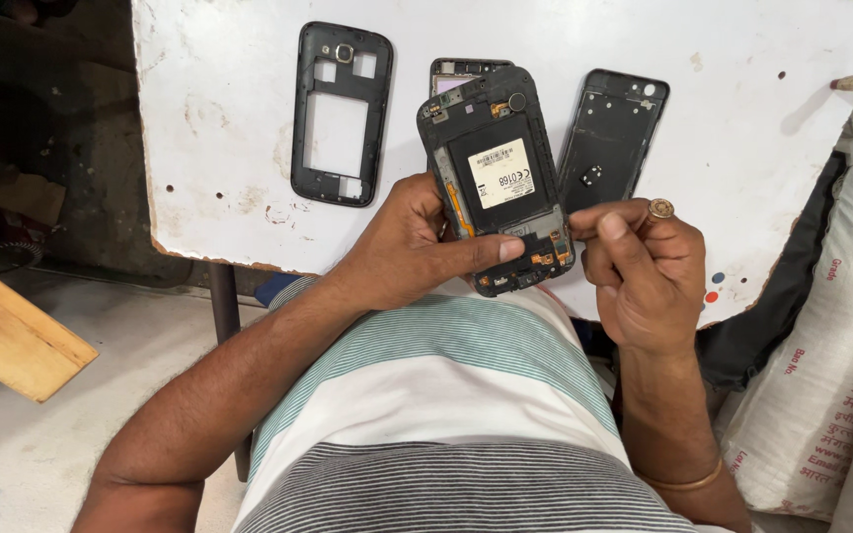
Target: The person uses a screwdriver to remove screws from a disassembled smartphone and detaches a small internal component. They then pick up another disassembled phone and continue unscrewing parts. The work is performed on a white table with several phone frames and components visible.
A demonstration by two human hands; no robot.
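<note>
My left hand (402,247): forearm angled up from lower left, fingers wrapped behind opened phone (499,178), thumb pressed flat across its lower edge, gripping it. My right hand (639,266): wrist bent, fingers curled, thumb and forefinger pinched at phone's lower right corner; ring on one finger. Phone: black plastic body, back off, pale label in battery bay, orange flex strips, tilted above table (742,118). Table: white, chipped, pitted. Left of phone, hollow black frame (340,114); right, flat black back cover (612,138).

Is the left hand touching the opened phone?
Touching: the head view shows the left hand gripping the opened phone, thumb pressed across its lower end.
</note>
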